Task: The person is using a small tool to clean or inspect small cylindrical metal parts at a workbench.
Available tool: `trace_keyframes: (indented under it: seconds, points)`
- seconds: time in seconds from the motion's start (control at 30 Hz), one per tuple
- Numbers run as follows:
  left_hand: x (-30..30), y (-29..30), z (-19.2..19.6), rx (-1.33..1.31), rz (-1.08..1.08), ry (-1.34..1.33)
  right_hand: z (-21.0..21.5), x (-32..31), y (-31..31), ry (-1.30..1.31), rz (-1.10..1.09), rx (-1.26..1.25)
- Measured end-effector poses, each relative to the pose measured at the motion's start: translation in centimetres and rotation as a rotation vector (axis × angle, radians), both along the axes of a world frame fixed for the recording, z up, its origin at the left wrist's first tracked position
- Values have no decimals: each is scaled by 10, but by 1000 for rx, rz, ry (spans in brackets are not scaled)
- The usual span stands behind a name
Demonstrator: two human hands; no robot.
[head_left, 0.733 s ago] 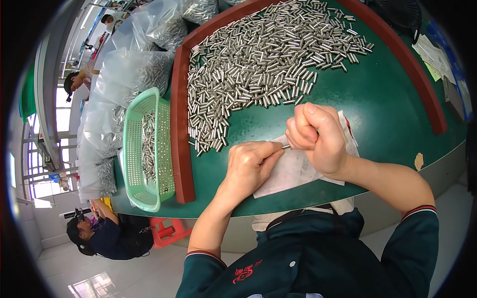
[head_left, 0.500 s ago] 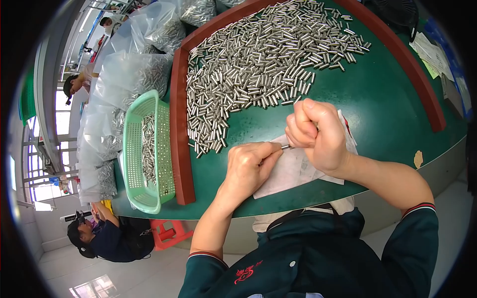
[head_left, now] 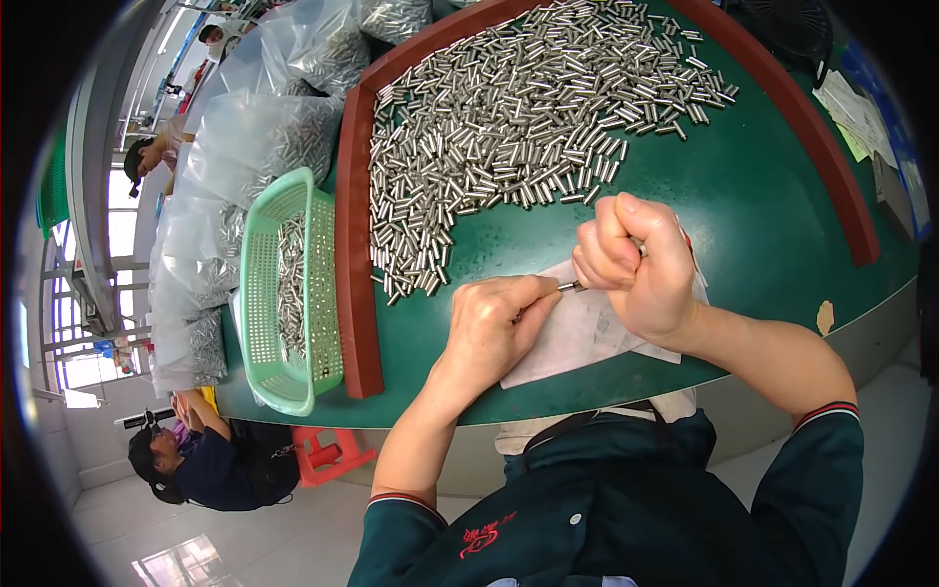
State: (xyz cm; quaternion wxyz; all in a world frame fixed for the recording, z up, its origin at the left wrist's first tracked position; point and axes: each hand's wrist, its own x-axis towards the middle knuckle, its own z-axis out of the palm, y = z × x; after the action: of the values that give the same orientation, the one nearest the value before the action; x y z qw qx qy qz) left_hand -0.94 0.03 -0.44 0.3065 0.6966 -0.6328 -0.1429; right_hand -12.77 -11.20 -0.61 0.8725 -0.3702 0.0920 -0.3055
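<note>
Between the fingertips of my left hand [head_left: 494, 323] is one end of a small metal pin [head_left: 568, 287], pinched by thumb and forefinger. My right hand [head_left: 641, 259] is curled into a fist just to the right, against the pin's other end. A dark, narrow tip shows where the fist meets the pin; what the fist wraps round is mostly hidden by its fingers. Beneath both hands lies a greyish-white cloth [head_left: 587, 344]. Beyond them a large heap of similar short metal pins [head_left: 509, 127] spreads over the green table [head_left: 499, 245].
Red-brown rails [head_left: 358, 254] border the heap on the left, back and right. A light green basket [head_left: 323, 293] holding more pins stands left of the rail. Clear plastic bags of metal parts [head_left: 259, 142] line the far left. Another person [head_left: 210, 460] sits at the lower left.
Both hands keep almost the same pose at the pin. My right hand has shifted very slightly right, and the view has moved a little.
</note>
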Motion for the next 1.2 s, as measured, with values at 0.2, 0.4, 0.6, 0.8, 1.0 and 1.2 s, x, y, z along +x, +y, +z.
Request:
trace_keyframes:
  seconds: [0.2, 0.4, 0.6, 0.8, 1.0, 1.2]
  points:
    - [0, 2, 4, 25, 70, 132, 4, 1, 0, 16, -21, -78]
    - [23, 6, 2, 112, 86, 1767, 4, -4, 2, 9, 12, -29]
    - [33, 7, -3, 57, 104, 1869, 3, -3, 2, 5, 10, -45]
    - [33, 4, 4, 94, 166, 1771, 4, -1, 1, 16, 5, -42]
    - [33, 3, 7, 121, 199, 1765, 3, 0, 1, 6, 3, -28]
    - [35, 6, 8, -25, 247, 1744, 4, -1, 1, 6, 14, -31]
